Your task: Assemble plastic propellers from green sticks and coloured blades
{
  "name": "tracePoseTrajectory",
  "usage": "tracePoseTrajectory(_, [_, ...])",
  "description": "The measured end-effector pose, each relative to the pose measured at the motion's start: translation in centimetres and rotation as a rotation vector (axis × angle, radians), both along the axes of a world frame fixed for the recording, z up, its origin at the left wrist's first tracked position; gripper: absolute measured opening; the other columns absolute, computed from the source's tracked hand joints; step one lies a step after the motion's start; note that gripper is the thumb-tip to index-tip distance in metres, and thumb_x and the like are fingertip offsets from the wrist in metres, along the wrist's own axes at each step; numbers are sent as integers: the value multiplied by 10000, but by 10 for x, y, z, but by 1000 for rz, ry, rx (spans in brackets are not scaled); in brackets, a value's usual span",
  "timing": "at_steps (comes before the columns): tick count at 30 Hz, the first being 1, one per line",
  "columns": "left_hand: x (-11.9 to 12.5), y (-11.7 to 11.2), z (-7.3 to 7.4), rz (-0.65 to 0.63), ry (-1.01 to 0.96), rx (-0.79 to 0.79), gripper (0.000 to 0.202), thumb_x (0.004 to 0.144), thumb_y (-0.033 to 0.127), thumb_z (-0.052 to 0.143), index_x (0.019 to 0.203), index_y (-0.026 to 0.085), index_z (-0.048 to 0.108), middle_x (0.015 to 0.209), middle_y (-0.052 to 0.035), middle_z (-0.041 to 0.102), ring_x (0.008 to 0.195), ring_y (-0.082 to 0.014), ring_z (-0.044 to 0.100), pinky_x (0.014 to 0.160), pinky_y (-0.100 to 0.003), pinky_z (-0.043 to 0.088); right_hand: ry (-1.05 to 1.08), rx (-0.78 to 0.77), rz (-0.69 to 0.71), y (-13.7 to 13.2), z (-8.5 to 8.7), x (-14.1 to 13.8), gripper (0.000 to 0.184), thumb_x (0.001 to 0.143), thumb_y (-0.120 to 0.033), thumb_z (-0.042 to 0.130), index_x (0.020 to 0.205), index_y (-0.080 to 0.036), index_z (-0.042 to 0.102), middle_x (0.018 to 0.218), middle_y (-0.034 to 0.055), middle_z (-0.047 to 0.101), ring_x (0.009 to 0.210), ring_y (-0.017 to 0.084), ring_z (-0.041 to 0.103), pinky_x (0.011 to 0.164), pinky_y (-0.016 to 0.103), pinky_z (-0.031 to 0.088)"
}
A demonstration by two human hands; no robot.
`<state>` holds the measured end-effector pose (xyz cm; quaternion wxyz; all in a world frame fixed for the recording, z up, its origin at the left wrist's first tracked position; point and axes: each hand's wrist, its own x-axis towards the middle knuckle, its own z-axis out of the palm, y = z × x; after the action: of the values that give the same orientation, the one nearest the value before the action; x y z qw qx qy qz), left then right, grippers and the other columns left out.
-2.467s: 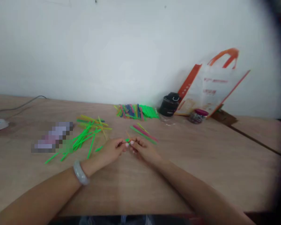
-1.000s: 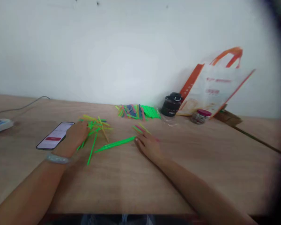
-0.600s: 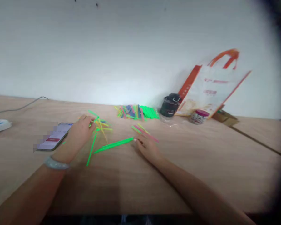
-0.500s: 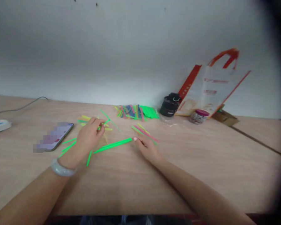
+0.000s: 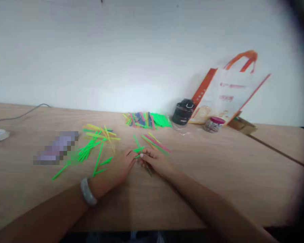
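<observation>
My left hand (image 5: pixel 123 164), with a pale bangle on its wrist, meets my right hand (image 5: pixel 155 160) just above the table. Between their fingertips are thin green sticks (image 5: pixel 138 149), pinched by both hands; how many each one grips is partly hidden. To the left lies a loose heap of green sticks (image 5: pixel 87 148), several of them crossing. Behind it, yellow sticks (image 5: pixel 100 128) are scattered among a few green ones. A small group of pink, yellow and green sticks (image 5: pixel 157 142) rests just beyond my right hand.
Along the wall sits a clear pack of coloured sticks (image 5: pixel 149 120). Farther right stand a black cup (image 5: pixel 182 113), a jar with a magenta lid (image 5: pixel 214 125), a white and orange bag (image 5: pixel 225 94) and a cardboard box (image 5: pixel 243 125). A phone (image 5: pixel 57 146) lies at left.
My left hand has moved right from the scattered sticks to my right hand, bringing a green stick. The long green bundle at my right fingertips is now mostly covered by my left hand.
</observation>
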<state>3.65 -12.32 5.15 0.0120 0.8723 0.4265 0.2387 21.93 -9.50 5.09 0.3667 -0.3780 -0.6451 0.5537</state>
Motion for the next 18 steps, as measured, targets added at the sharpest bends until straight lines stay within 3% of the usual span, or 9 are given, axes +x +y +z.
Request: tracePoseTrajectory(18, [0, -11, 12, 4, 114, 0, 213, 940, 166, 327, 930, 163, 539, 944, -65, 570, 886, -189, 547, 799, -339, 475, -111, 110, 24, -5, -3, -9, 219, 814, -400, 533, 697, -218, 501, 606, -37, 514, 533, 108, 461, 519, 242, 361])
